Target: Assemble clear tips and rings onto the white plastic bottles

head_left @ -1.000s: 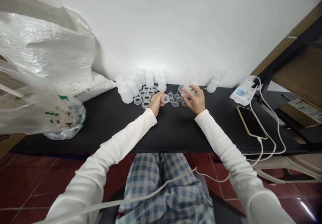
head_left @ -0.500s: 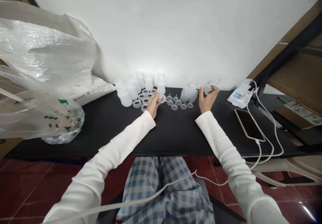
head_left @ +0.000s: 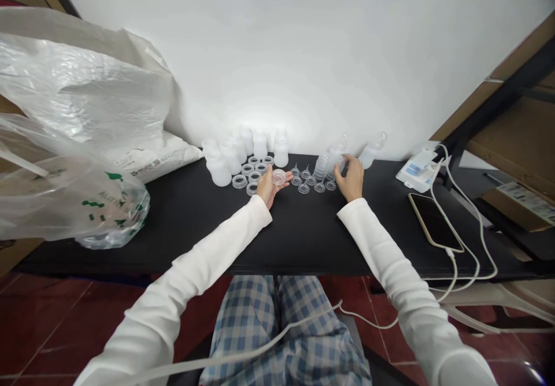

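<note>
My left hand [head_left: 269, 186] is closed around the edge of a translucent screw ring [head_left: 278, 177], its inner side turned up toward me. At the row of clear domed bottle caps [head_left: 321, 167], my right hand [head_left: 352, 179] has thumb and fingers around one cap [head_left: 341, 163], partly covered by the fingertips. Several clear nipples [head_left: 304, 188] lie on the table between my hands. More screw rings [head_left: 240, 181] are grouped left of my left hand, beside white baby bottles [head_left: 219, 170] standing uncapped. Two capped bottles [head_left: 369, 153] stand by the wall behind my right hand.
Large plastic bags [head_left: 104, 103] fill the left side of the black table [head_left: 195, 224]. At the right lie a phone [head_left: 435, 222] on a white cable, a white-and-blue packet [head_left: 417, 169] and a shelf with cardboard boxes [head_left: 515, 149].
My right hand has moved left from a capped bottle by the wall to the clear caps. The ring in my left hand has been turned to face upward.
</note>
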Motion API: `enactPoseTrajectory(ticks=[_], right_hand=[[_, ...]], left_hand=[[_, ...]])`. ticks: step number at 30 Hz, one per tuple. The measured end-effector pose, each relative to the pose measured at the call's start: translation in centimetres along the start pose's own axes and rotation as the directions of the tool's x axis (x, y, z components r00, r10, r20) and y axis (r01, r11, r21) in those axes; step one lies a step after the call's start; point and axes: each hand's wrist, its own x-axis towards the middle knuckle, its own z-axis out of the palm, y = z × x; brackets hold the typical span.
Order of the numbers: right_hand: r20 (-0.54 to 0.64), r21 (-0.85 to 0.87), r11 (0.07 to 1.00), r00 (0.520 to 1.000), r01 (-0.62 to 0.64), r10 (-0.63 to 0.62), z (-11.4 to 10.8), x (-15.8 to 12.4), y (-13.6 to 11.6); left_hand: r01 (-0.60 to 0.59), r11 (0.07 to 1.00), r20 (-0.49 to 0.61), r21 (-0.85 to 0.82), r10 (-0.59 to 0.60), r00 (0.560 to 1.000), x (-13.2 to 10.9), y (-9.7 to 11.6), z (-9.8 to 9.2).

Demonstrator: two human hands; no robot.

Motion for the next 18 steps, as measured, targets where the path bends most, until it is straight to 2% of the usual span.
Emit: enactPoseTrajectory(ticks=[4, 7, 10, 13, 14, 16, 18], right_hand=[[0.042, -0.059, 0.998, 0.999, -0.028, 0.031, 0.0, 0.1, -0.4], [-0.013, -0.085, 0.996, 0.999, -0.032, 0.031, -0.6, 0.2, -0.9], [-0.098, -0.078, 0.997, 0.995, 0.012, -0.02, -1.1, 0.0, -2.0], [-0.073, 0.009, 0.981, 0.979, 0.194, -0.193, -1.2, -0.8, -4.3], [-0.015, 0.063, 0.957, 0.959, 0.284, -0.283, -1.0, -1.1, -5.2], [0.131, 0.181, 0.881, 0.877, 0.438, -0.463, -0.5, -1.7, -7.0], [0.192, 0.229, 0.856, 0.84, 0.464, -0.507, 0.2, -2.2, -8.5]], left_hand=[[0.064, 0.997, -0.015, 0.033, -0.064, 0.998, 0.1, -0.2, -0.1], [0.072, 0.997, -0.013, 0.026, -0.071, 0.997, 0.3, -0.3, -0.1], [0.033, 0.999, 0.028, -0.019, -0.033, 0.999, 0.4, -0.4, 0.0], [-0.029, 0.997, 0.07, -0.069, 0.034, 0.997, 0.4, -0.5, 0.2], [-0.051, 0.996, 0.088, -0.072, 0.058, 0.994, 0.3, -0.6, 0.2], [-0.088, 0.994, 0.144, -0.059, 0.096, 0.985, 0.1, -0.8, 0.3], [-0.122, 0.992, 0.221, -0.029, 0.125, 0.967, -0.1, -1.0, 0.4]])
